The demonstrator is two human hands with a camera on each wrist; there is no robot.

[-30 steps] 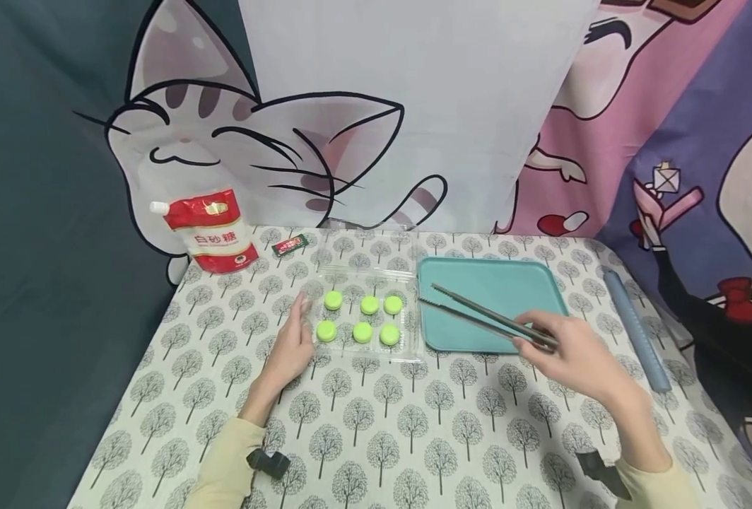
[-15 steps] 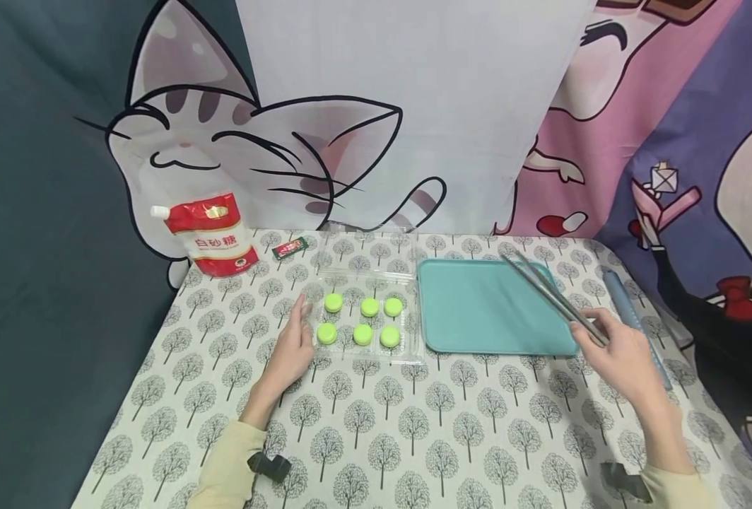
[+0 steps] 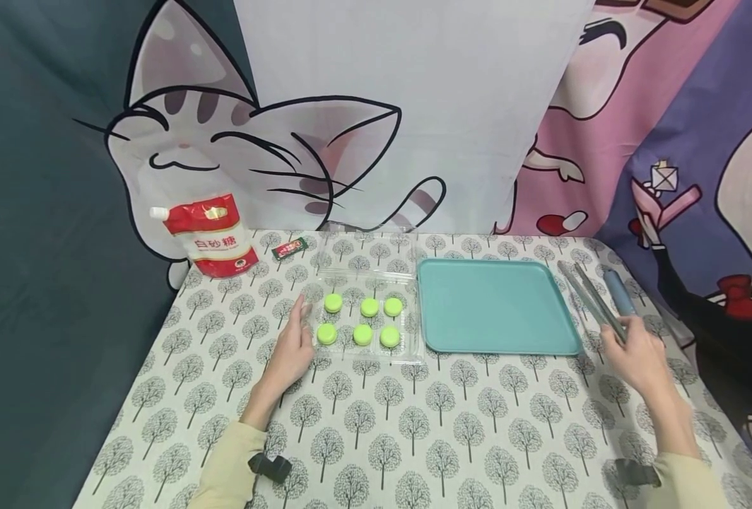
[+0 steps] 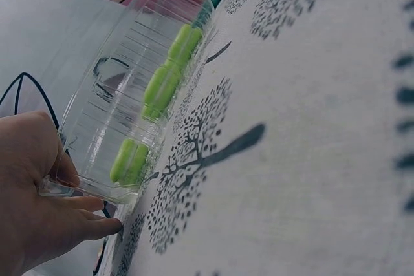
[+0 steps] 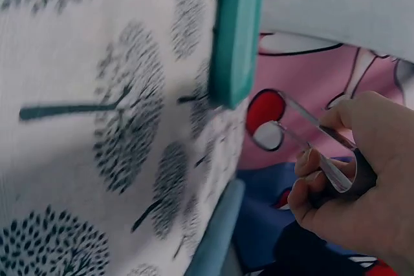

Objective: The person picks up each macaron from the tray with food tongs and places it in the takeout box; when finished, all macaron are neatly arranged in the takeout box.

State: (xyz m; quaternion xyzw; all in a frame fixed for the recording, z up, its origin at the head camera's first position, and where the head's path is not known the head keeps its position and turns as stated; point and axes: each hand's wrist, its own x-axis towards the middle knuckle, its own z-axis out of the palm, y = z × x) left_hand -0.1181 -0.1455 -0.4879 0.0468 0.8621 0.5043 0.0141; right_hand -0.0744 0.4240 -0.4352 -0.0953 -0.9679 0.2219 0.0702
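My left hand pinches the left wall of a clear plastic box, its thumb over the rim in the left wrist view. Several bright green macarons sit in the box in two rows; the hinged lid stands open at the back. At the right, my right hand holds metal tongs between thumb and fingers. The tongs' arms stand apart, pointing away from me, with nothing between their tips. In the right wrist view the tongs bend round inside the palm.
A teal tray lies between the box and the tongs. A grey-blue rod-like thing lies along the right, partly behind my right hand. At the back left stand a red and white sugar pouch and a small green-red packet.
My right hand has carried the tongs rightward, from above the tray to beyond its right edge. The left hand, box and macarons stay in place.
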